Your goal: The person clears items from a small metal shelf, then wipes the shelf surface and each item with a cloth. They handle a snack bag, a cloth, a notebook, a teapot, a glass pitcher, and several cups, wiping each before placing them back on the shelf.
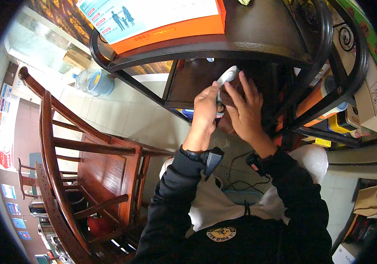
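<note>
My left hand (205, 108) is closed on a small smooth white object (228, 76) with a rounded, elongated end that sticks out past the thumb and fingers. Its lower part is hidden behind the hand, so I cannot tell its kind. My right hand (246, 108) is beside it, the fingers stretched out and slightly apart. Its fingertips are close to the white object's right side, and whether they touch it I cannot tell. Both hands are just in front of the dark lower shelf (188, 88) of a black metal-framed stand.
Above the hands curves the stand's upper shelf (263, 26), carrying an orange box (171, 37) with a printed card. A carved wooden chair (105, 171) is at the left. Beyond it stands a water bottle (100, 83). Boxes and an orange container (316, 103) crowd the right; cables (237, 169) lie below.
</note>
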`<action>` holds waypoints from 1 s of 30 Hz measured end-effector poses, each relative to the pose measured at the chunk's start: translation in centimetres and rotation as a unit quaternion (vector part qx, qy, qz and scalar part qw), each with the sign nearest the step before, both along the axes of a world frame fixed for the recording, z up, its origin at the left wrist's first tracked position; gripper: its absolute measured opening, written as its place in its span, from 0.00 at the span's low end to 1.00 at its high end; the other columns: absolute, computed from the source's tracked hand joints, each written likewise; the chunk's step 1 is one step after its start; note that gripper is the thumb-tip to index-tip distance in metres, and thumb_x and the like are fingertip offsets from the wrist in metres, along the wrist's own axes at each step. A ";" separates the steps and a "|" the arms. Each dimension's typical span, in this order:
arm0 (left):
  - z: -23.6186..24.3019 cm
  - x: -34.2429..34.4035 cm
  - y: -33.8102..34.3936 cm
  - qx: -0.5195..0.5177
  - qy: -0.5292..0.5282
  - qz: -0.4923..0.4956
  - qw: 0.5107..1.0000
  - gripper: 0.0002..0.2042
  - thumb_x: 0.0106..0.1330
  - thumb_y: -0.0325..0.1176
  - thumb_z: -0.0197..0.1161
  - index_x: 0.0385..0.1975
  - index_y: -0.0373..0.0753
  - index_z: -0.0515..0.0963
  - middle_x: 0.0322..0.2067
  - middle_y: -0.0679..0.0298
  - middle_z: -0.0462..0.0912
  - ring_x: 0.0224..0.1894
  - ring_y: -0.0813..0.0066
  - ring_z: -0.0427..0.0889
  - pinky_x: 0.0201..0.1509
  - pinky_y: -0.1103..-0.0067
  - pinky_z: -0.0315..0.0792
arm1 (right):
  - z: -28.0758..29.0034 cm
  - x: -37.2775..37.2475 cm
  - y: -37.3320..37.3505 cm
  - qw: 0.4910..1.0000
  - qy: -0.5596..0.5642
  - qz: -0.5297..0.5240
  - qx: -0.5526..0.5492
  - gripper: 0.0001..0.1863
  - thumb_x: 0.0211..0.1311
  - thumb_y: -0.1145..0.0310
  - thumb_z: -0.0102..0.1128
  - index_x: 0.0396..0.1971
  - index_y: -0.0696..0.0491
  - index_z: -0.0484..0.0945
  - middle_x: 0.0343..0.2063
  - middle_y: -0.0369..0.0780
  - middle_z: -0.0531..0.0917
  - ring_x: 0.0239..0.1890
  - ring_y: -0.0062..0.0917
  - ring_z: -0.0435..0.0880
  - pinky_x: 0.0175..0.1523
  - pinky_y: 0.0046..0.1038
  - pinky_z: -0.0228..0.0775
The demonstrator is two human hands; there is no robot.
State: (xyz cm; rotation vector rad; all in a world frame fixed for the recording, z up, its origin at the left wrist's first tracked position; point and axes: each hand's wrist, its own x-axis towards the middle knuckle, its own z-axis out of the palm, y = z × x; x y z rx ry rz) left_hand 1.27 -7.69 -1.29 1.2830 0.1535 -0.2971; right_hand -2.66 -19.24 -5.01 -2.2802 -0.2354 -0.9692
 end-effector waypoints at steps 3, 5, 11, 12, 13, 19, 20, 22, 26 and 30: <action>0.0 -0.1 0.0 0.017 -0.022 -0.011 1.000 0.13 0.67 0.40 0.53 0.27 0.39 0.78 0.17 0.74 0.71 0.15 0.88 0.64 0.18 0.87 0.58 | 0.7 1.0 -1.2 0.996 -0.008 0.041 0.081 0.28 0.54 0.67 0.57 0.58 0.43 0.68 0.62 0.45 0.61 0.59 0.44 0.64 0.62 0.42 0.53; -0.1 -0.2 0.3 0.028 -0.008 -0.029 0.999 0.11 0.66 0.37 0.54 0.28 0.38 0.79 0.17 0.74 0.71 0.16 0.88 0.63 0.19 0.87 0.58 | 1.1 1.8 -2.1 0.985 0.000 0.078 0.155 0.23 0.61 0.64 0.52 0.57 0.48 0.68 0.58 0.46 0.67 0.59 0.42 0.67 0.63 0.33 0.56; 0.0 -0.5 1.1 -0.003 0.005 -0.055 0.998 0.09 0.66 0.37 0.55 0.26 0.40 0.77 0.15 0.74 0.70 0.13 0.88 0.62 0.17 0.87 0.57 | 1.0 3.2 -3.5 0.872 0.125 0.127 0.456 0.24 0.65 0.56 0.47 0.54 0.56 0.69 0.52 0.45 0.74 0.56 0.33 0.70 0.62 0.30 0.56; 0.1 -0.5 1.3 -0.009 0.000 -0.057 0.998 0.10 0.66 0.37 0.55 0.26 0.40 0.77 0.15 0.74 0.70 0.13 0.88 0.62 0.17 0.87 0.57 | 0.9 3.3 -3.5 0.850 0.156 0.088 0.496 0.24 0.65 0.55 0.47 0.54 0.57 0.69 0.50 0.45 0.75 0.55 0.33 0.71 0.61 0.30 0.57; 0.1 -0.3 1.4 -0.009 -0.001 -0.054 0.998 0.10 0.66 0.37 0.55 0.26 0.39 0.77 0.15 0.74 0.70 0.13 0.88 0.62 0.17 0.87 0.57 | 0.8 3.2 -3.4 0.847 0.154 0.098 0.500 0.25 0.64 0.54 0.48 0.53 0.57 0.70 0.50 0.46 0.75 0.54 0.33 0.71 0.60 0.31 0.57; 0.0 0.1 1.6 -0.006 -0.001 -0.041 0.999 0.11 0.67 0.37 0.54 0.27 0.37 0.76 0.14 0.72 0.69 0.12 0.87 0.62 0.16 0.86 0.56 | -0.1 1.4 -1.7 0.908 0.150 0.007 0.391 0.26 0.62 0.53 0.53 0.51 0.58 0.70 0.52 0.51 0.70 0.54 0.42 0.68 0.59 0.36 0.59; 0.0 0.2 1.5 -0.003 -0.020 -0.036 0.999 0.11 0.67 0.37 0.54 0.27 0.37 0.76 0.14 0.72 0.69 0.12 0.86 0.62 0.15 0.86 0.55 | -0.4 1.0 -0.9 0.930 0.096 -0.010 0.354 0.26 0.61 0.55 0.55 0.52 0.58 0.69 0.52 0.52 0.69 0.55 0.45 0.66 0.59 0.38 0.58; 0.1 0.2 1.3 0.001 -0.030 -0.045 0.999 0.11 0.66 0.36 0.53 0.28 0.36 0.76 0.13 0.71 0.68 0.11 0.86 0.61 0.14 0.85 0.56 | -0.5 0.6 -0.6 0.970 -0.026 0.023 0.240 0.26 0.60 0.56 0.55 0.53 0.58 0.68 0.52 0.51 0.70 0.55 0.43 0.68 0.60 0.36 0.59; 0.6 0.0 1.9 -0.004 -0.015 -0.093 0.996 0.11 0.66 0.36 0.52 0.28 0.35 0.75 0.11 0.70 0.66 0.09 0.85 0.60 0.12 0.81 0.65 | 0.4 0.8 -1.9 0.904 0.078 0.125 0.400 0.24 0.60 0.57 0.56 0.52 0.57 0.69 0.47 0.46 0.74 0.51 0.34 0.72 0.57 0.33 0.61; 1.1 -0.2 2.2 0.010 -0.010 -0.114 0.993 0.11 0.65 0.37 0.52 0.30 0.35 0.75 0.08 0.70 0.63 0.08 0.83 0.58 0.14 0.72 0.76 | 2.1 0.3 -3.2 0.797 0.167 0.173 0.554 0.21 0.59 0.58 0.57 0.48 0.54 0.74 0.44 0.40 0.78 0.47 0.27 0.75 0.54 0.31 0.63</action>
